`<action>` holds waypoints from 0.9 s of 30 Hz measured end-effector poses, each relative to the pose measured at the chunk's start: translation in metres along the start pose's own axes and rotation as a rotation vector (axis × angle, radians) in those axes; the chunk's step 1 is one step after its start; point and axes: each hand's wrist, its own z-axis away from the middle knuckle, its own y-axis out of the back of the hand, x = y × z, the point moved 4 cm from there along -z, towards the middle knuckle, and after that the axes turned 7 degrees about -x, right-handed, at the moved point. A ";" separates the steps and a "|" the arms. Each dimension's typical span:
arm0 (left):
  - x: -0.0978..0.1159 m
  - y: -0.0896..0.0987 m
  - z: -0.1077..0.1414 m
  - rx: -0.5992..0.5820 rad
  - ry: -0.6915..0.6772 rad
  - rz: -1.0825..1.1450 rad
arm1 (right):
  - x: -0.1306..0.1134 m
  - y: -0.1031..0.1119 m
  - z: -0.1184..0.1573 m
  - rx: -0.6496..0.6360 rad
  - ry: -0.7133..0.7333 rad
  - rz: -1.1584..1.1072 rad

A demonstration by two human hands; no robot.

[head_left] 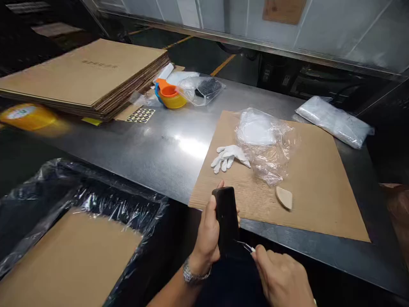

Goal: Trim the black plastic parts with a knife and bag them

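Observation:
My left hand point(207, 234) is wrapped round a black, flat, oblong piece with rounded corners point(226, 213), held upright before the table's front edge. Its lower end fades into the dark background. My right hand point(283, 273) grips a slim trimming tool point(247, 247) with a thin metal tip and a pale handle. That tip points left, at the piece's lower right edge; whether it touches cannot be made out. Beyond my hands, a white glove point(230, 157) and a beige wedge-shaped pad point(284, 198) lie on a cardboard sheet point(319, 204).
Clear plastic with white items inside point(258, 132) sits on the sheet. Stacked cardboard point(89, 72), orange and yellow tape rolls point(172, 96), a sticker sheet point(140, 115) and a plastic packet point(334, 120) lie on the metal table point(153, 149). A plastic-lined bin point(128, 202) stands lower left.

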 end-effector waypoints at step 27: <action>-0.019 -0.010 -0.009 -0.116 0.441 0.304 | 0.151 -0.020 0.007 0.008 -0.702 0.141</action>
